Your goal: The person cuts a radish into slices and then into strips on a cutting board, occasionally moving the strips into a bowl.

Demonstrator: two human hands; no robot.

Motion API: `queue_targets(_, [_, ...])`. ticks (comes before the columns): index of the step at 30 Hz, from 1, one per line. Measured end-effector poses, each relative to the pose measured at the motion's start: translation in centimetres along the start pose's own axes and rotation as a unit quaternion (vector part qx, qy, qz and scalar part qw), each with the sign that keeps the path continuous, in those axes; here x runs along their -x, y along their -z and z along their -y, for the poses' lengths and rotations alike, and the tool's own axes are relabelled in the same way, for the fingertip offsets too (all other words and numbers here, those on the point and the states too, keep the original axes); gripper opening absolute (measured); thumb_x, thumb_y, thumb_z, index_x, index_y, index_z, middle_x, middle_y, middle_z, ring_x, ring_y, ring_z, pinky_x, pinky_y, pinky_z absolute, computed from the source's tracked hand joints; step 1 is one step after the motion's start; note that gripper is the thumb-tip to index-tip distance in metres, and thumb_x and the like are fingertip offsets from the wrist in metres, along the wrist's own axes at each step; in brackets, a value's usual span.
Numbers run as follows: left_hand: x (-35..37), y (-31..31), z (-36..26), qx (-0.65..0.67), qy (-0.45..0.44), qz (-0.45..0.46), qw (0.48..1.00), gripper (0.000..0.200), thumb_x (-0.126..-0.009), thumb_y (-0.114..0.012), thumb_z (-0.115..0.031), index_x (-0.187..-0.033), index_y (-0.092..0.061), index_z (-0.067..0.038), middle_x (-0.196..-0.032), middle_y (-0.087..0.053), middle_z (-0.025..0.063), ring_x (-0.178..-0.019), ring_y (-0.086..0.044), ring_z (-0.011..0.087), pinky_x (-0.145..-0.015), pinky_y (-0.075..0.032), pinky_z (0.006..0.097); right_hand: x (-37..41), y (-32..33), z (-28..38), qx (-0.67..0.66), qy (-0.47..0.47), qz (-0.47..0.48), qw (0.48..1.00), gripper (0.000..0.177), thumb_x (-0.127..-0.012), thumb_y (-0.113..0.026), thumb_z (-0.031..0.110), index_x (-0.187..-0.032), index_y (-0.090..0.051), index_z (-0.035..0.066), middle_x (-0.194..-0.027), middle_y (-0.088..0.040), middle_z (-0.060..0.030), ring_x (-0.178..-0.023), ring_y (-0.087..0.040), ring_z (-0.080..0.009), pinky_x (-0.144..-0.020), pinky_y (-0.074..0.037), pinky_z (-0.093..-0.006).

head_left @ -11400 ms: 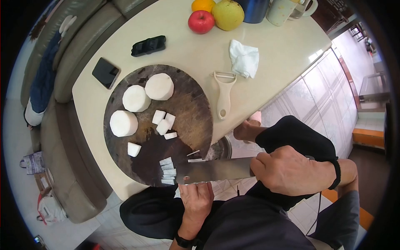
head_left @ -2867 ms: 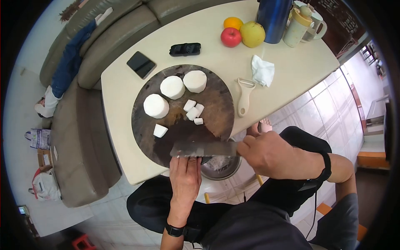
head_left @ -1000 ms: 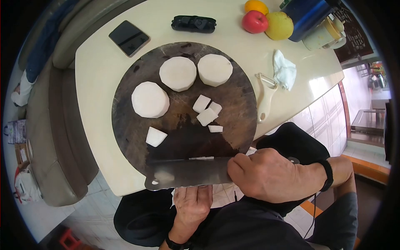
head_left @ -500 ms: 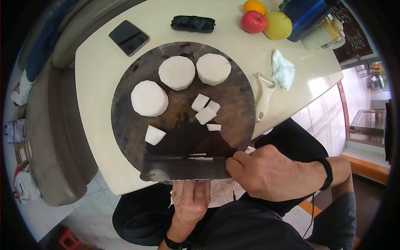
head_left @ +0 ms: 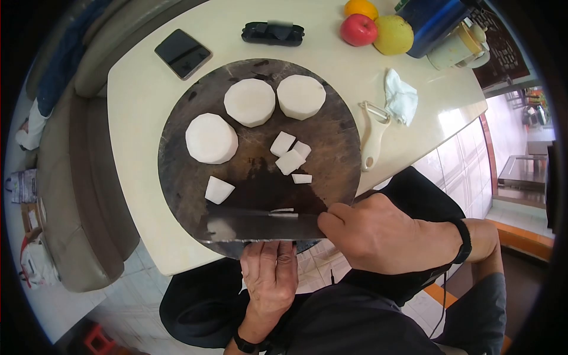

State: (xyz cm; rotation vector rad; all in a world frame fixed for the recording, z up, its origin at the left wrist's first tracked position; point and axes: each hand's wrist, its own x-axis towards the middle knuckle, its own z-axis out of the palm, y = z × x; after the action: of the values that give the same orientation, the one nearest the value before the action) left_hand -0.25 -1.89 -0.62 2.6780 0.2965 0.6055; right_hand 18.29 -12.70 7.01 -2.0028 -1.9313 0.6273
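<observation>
My right hand [head_left: 370,234] is closed round the handle end of a cleaver [head_left: 254,228], whose broad dark blade lies across the near edge of a round wooden chopping board [head_left: 177,171]. Just below the blade is my left hand [head_left: 269,272], its fingers pressed together. The blade covers the fingertips and anything they grip. Thin white slivers [head_left: 284,213] show at the blade. On the board stand three thick white peeled rounds, apparently radish: a left one [head_left: 212,139], a middle one [head_left: 249,103] and a right one [head_left: 300,97]. Several cut white chunks [head_left: 290,161] and a lone chunk [head_left: 219,190] lie nearer me.
Right of the board are a white peeler [head_left: 374,136] and a crumpled cloth [head_left: 400,97]. Farther back sit a phone [head_left: 183,54], a black case [head_left: 273,34], a red apple [head_left: 358,30], other fruit and a blue container [head_left: 435,26]. A sofa [head_left: 89,195] stands left of the table.
The cleaver and both my hands have shifted slightly away from my body, toward the board's middle. The rounds and chunks lie as before.
</observation>
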Motion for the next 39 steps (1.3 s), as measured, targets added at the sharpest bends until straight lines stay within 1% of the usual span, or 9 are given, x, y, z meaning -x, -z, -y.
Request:
queue_targets(3, [0.3,-0.1,0.1,0.005,-0.002,0.004,1.0,0.029,-0.072,-0.072,0.005,-0.1,-0.067,0.008,-0.1,-0.061,0.021,-0.09,-0.06,0.0382,-0.082,-0.047,0.049,0.6,0.5,0.2,-0.053,-0.007,0.034,0.998,0.025,-0.066,-0.068,0.006,-0.081,-0.054,-0.007,-0.071,-0.055,-0.0163,-0.061,-0.062,-0.0303,-0.05,-0.05,-0.0362])
queue_targets(5, [0.2,0.0,0.0,0.01,-0.005,0.01,1.0,0.029,-0.071,-0.072,0.005,-0.1,-0.067,0.008,-0.101,-0.062,0.0216,-0.092,-0.06,0.0392,-0.083,-0.047,0.0496,0.8,0.5,0.4,-0.036,0.002,0.031,0.999,0.024,-0.067,-0.067,0.006,-0.08,-0.053,-0.007,-0.069,-0.053,-0.0155,-0.06,-0.062,-0.0297,-0.048,-0.049,-0.0364])
queue_targets(7, [-0.1,0.1,-0.2,-0.025,-0.004,0.004,1.0,0.023,-0.071,-0.07,0.005,-0.094,-0.069,0.005,-0.101,-0.064,0.0182,-0.097,-0.063,0.0374,-0.087,-0.05,0.0519,1.1,0.3,0.5,-0.023,0.004,0.038,0.999,0.023,-0.067,-0.067,0.007,-0.079,-0.053,-0.007,-0.069,-0.053,-0.0155,-0.059,-0.062,-0.029,-0.047,-0.049,-0.0363])
queue_targets(10, [0.5,0.1,0.0,-0.002,-0.004,0.011,1.0,0.019,-0.073,-0.069,0.005,-0.092,-0.069,0.006,-0.101,-0.065,0.0187,-0.097,-0.063,0.0383,-0.088,-0.049,0.0534,1.0,0.2,0.6,0.0,0.009,0.049,0.999,0.022,-0.067,-0.066,0.008,-0.078,-0.053,-0.006,-0.068,-0.053,-0.0151,-0.059,-0.062,-0.0276,-0.045,-0.048,-0.036])
queue_targets(14, [0.6,0.1,0.1,-0.007,-0.006,0.014,1.0,0.018,-0.073,-0.07,0.005,-0.091,-0.068,0.006,-0.099,-0.065,0.0184,-0.095,-0.064,0.0379,-0.087,-0.05,0.0509,0.6,0.1,1.0,-0.002,0.008,0.055,0.998,0.02,-0.068,-0.066,0.008,-0.078,-0.055,-0.006,-0.067,-0.053,-0.0138,-0.06,-0.062,-0.0262,-0.045,-0.048,-0.0361])
queue_targets(16, [0.6,0.1,0.1,0.006,-0.015,0.007,1.0,0.028,-0.072,-0.07,0.007,-0.099,-0.066,0.01,-0.102,-0.063,0.0227,-0.092,-0.062,0.0423,-0.084,-0.05,0.0501,0.1,-0.2,1.2,-0.01,0.008,0.053,0.999,0.02,-0.068,-0.066,0.008,-0.078,-0.055,-0.005,-0.068,-0.054,-0.0135,-0.06,-0.062,-0.0261,-0.045,-0.048,-0.0363])
queue_targets(21, [0.8,0.2,0.1,0.017,0.004,0.019,1.0,0.027,-0.072,-0.07,0.007,-0.099,-0.067,0.009,-0.104,-0.063,0.0232,-0.092,-0.063,0.0425,-0.084,-0.05,0.0497,0.2,-0.3,1.1,-0.004,-0.001,0.011,1.0,0.019,-0.069,-0.066,0.007,-0.077,-0.054,-0.005,-0.068,-0.054,-0.0138,-0.059,-0.062,-0.0261,-0.044,-0.048,-0.0367])
queue_targets(30, [0.7,0.1,0.2,0.012,-0.009,0.011,1.0,0.029,-0.073,-0.07,0.006,-0.101,-0.067,0.009,-0.105,-0.064,0.0234,-0.096,-0.063,0.0434,-0.087,-0.05,0.0515,1.0,0.1,1.5,0.009,-0.006,0.071,0.997,0.018,-0.068,-0.065,0.005,-0.077,-0.053,-0.006,-0.067,-0.054,-0.0152,-0.056,-0.061,-0.0265,-0.043,-0.047,-0.0366])
queue_targets(39, [0.7,0.2,0.1,0.023,-0.003,0.013,1.0,0.024,-0.072,-0.072,0.006,-0.095,-0.067,0.009,-0.101,-0.065,0.0222,-0.093,-0.064,0.0412,-0.086,-0.051,0.0479,0.3,-0.3,1.3,-0.002,-0.008,0.004,1.0,0.02,-0.067,-0.066,0.006,-0.077,-0.054,-0.006,-0.07,-0.055,-0.0154,-0.059,-0.062,-0.0265,-0.045,-0.049,-0.0362])
